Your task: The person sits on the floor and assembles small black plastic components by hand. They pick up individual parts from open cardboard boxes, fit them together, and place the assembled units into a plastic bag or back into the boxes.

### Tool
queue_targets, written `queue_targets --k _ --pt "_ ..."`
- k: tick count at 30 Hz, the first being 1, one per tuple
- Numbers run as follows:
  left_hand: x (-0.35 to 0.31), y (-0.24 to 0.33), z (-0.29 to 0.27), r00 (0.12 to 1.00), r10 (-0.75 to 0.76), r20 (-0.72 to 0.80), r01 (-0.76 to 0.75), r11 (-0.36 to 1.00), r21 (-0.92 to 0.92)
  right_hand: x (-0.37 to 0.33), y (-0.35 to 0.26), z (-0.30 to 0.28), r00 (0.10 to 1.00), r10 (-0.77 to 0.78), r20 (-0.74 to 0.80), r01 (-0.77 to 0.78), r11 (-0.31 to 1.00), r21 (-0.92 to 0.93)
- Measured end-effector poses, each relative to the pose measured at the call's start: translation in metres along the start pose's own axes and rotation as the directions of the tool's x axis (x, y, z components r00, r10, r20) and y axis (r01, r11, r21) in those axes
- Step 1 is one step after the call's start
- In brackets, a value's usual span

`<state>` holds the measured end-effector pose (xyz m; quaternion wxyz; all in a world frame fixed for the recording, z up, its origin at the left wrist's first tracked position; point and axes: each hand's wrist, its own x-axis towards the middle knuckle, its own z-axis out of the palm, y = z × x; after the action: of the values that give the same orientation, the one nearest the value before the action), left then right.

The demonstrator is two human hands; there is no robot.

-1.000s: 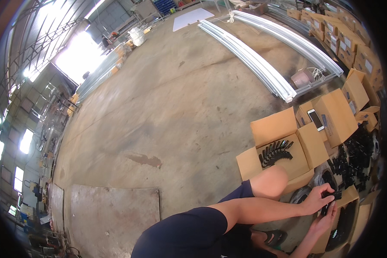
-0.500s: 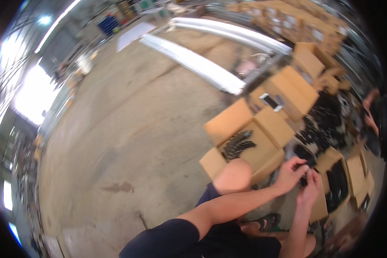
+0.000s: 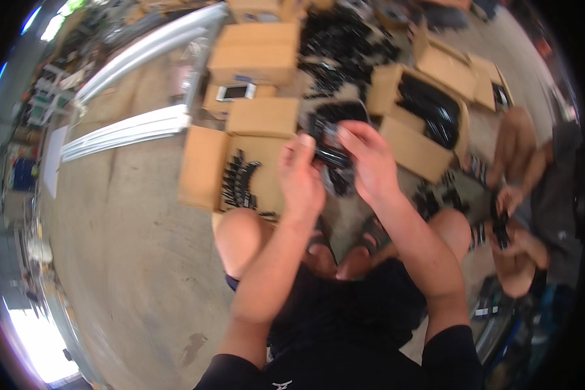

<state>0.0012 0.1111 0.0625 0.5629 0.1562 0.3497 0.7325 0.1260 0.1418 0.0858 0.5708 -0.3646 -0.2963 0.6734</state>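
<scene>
My left hand (image 3: 302, 175) and my right hand (image 3: 372, 162) are raised in front of my knees, both closed on one glossy black part (image 3: 332, 155). Motion blur hides what kind of part it is. My fingertips grip it from either side. Beneath and behind it is a dark container (image 3: 352, 110) with clear plastic wrapping (image 3: 338, 183) near it. To the left of my left hand an open cardboard box (image 3: 203, 170) holds several curved black pieces (image 3: 240, 181) in a row.
A phone (image 3: 236, 91) lies on a carton beyond the box. Loose black parts (image 3: 341, 49) are heaped at the back. Another carton (image 3: 415, 144) holds bagged black pieces (image 3: 429, 110). At the right a co-worker's hands (image 3: 510, 201) hold a black part. White metal profiles (image 3: 127, 133) lie at the left.
My view has swung to the right, so boxes and hands now appear further left. Both hands stay together at the black part, which now shows more plainly between them.
</scene>
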Motion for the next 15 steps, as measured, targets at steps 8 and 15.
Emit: queue_targets --k 8,15 --pt "-0.002 0.009 0.02 0.995 0.065 0.072 -0.065 0.998 -0.008 -0.01 -0.029 0.008 0.998 0.042 0.055 -0.042 0.999 -0.015" --pt "0.0 -0.002 0.02 0.98 0.168 0.11 -0.178 0.979 0.098 -0.009 -0.02 0.004 0.998 -0.001 -0.057 -0.009 0.984 -0.179"
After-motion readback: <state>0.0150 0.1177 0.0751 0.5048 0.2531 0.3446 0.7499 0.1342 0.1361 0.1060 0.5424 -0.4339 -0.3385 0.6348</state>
